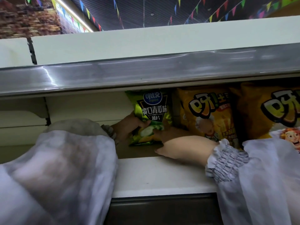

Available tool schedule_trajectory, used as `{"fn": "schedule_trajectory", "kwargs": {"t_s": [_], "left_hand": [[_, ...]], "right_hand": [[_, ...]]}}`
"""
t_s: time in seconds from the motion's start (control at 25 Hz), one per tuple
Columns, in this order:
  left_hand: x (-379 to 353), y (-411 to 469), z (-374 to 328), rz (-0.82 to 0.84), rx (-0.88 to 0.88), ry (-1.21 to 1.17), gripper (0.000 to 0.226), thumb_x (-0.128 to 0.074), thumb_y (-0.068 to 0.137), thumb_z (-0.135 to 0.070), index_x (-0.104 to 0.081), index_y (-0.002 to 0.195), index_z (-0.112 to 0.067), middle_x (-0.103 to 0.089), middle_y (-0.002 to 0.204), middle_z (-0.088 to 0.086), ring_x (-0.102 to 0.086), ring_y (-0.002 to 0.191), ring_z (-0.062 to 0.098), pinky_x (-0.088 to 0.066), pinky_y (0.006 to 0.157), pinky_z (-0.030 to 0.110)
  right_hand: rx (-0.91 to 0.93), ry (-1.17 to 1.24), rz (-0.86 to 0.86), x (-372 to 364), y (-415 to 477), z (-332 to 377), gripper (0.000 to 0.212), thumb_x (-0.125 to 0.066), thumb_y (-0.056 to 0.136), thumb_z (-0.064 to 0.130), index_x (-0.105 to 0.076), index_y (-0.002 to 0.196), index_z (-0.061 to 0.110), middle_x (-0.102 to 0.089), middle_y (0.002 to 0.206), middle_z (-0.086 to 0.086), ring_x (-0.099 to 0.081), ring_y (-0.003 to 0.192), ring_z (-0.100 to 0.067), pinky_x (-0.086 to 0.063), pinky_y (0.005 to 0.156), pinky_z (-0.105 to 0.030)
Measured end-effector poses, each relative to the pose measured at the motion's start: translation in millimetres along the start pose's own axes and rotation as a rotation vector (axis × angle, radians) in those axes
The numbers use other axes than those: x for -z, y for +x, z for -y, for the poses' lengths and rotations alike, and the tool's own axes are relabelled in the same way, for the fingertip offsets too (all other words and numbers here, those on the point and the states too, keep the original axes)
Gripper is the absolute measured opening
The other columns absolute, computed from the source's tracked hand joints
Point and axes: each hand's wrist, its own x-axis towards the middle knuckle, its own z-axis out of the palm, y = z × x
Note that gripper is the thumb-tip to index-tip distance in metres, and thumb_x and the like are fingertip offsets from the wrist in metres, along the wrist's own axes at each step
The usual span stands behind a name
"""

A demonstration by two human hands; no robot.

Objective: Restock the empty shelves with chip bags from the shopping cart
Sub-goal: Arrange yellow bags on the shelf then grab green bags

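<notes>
Coloured bunting (217,12) hangs under a dark ceiling above the white shelf (154,176). On it a green chip bag (153,114) stands upright, with a yellow chip bag (209,111) just beside it at 3 o'clock and a second yellow bag (267,111) beyond. At the green bag's 8 o'clock the left grip (125,127) curls round its lower edge. At 5 o'clock the right grip (183,146) reaches its corner; whether those fingers pinch I cannot tell. Bare shelf lies open toward 9 o'clock, the upper shelf (146,73) close overhead.
</notes>
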Motion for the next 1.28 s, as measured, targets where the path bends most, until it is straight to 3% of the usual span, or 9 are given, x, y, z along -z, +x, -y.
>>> {"fn": "schedule_trajectory", "kwargs": {"t_s": [0.12,0.24,0.36,0.48,0.72,0.8,0.88,1.12,1.28], "left_hand": [[-4.8,-4.9,-4.2,-0.070,0.036,0.087,0.045,-0.058,0.087,0.004,-0.050,0.131,-0.005,-0.064,0.120,0.011,-0.062,0.107,0.025,-0.054,0.075,0.023],[-5.9,-19.0,-17.3,-0.181,0.119,0.155,0.030,-0.066,0.084,-0.012,-0.059,0.112,-0.004,-0.068,0.099,0.008,-0.065,0.080,0.011,-0.050,0.059,0.017],[-0.4,-36.2,-28.1,-0.299,0.156,0.326,0.057,-0.070,0.076,-0.023,-0.049,0.124,0.001,-0.055,0.120,0.009,-0.054,0.096,0.017,-0.047,0.063,0.017],[-11.8,-69.5,-42.4,-0.562,0.095,0.349,0.045,-0.064,0.083,-0.004,-0.050,0.126,-0.001,-0.057,0.124,0.016,-0.055,0.110,0.028,-0.046,0.079,0.026],[-39.2,-219.8,-65.5,-0.605,-0.110,0.183,0.017,-0.062,0.077,0.002,-0.066,0.079,-0.014,-0.069,0.082,0.005,-0.065,0.085,0.025,-0.047,0.088,0.033],[-34.7,-278.2,-63.6,-0.671,-0.124,0.147,0.011,-0.064,0.070,-0.008,-0.069,0.074,-0.016,-0.070,0.087,0.011,-0.065,0.094,0.035,-0.049,0.092,0.039],[-28.9,-323.5,-55.1,-0.764,-0.098,0.100,0.010,-0.063,0.068,-0.012,-0.071,0.070,-0.017,-0.070,0.081,0.007,-0.067,0.084,0.025,-0.053,0.082,0.029],[-15.5,-466.5,-13.9,-1.211,0.193,0.072,0.009,-0.068,0.072,-0.007,-0.068,0.073,-0.015,-0.071,0.069,-0.001,-0.065,0.063,0.007,-0.049,0.068,0.020],[-9.4,-539.5,3.2,-1.432,0.327,0.064,0.017,-0.057,0.086,0.001,-0.065,0.077,-0.012,-0.068,0.066,-0.004,-0.062,0.060,0.003,-0.048,0.064,0.014]], "right_hand": [[-0.013,0.043,0.022,-0.1,-2.6,-0.2,0.062,-0.046,0.095,0.039,-0.017,0.149,0.028,0.011,0.157,-0.007,-0.026,0.139,-0.031,-0.034,0.110,-0.036],[-0.009,0.142,-0.033,7.9,-12.2,2.1,0.059,-0.048,0.093,0.039,-0.025,0.146,0.029,-0.003,0.158,-0.005,-0.033,0.135,-0.028,-0.036,0.106,-0.032],[0.045,0.159,-0.126,26.4,-35.0,17.4,0.043,-0.047,0.094,0.040,-0.044,0.132,0.023,-0.040,0.139,-0.009,-0.047,0.118,-0.024,-0.043,0.093,-0.030],[0.125,0.135,-0.236,41.6,-61.7,43.5,0.035,-0.044,0.093,0.047,-0.053,0.115,0.021,-0.050,0.094,-0.002,-0.051,0.084,-0.021,-0.046,0.067,-0.029],[0.400,0.668,-0.532,28.7,-109.5,90.2,0.028,-0.052,0.088,0.045,-0.066,0.107,0.029,-0.068,0.084,0.003,-0.063,0.083,-0.019,-0.054,0.074,-0.039],[0.538,0.924,-0.509,8.9,-111.1,119.8,0.025,-0.054,0.085,0.041,-0.071,0.094,0.026,-0.068,0.071,0.002,-0.065,0.072,-0.018,-0.054,0.066,-0.042],[0.638,1.074,-0.451,-14.2,-109.4,150.3,0.024,-0.054,0.083,0.036,-0.072,0.086,0.022,-0.067,0.065,0.002,-0.065,0.062,-0.016,-0.054,0.061,-0.042],[0.810,1.209,-0.046,-93.1,-104.2,285.3,0.020,-0.060,0.088,0.018,-0.069,0.071,0.014,-0.066,0.058,-0.001,-0.063,0.052,-0.014,-0.054,0.062,-0.038],[0.911,1.240,0.203,-133.0,-123.0,366.0,0.027,-0.060,0.088,0.016,-0.063,0.065,0.030,-0.065,0.056,0.002,-0.059,0.044,-0.009,-0.050,0.054,-0.023]]}}
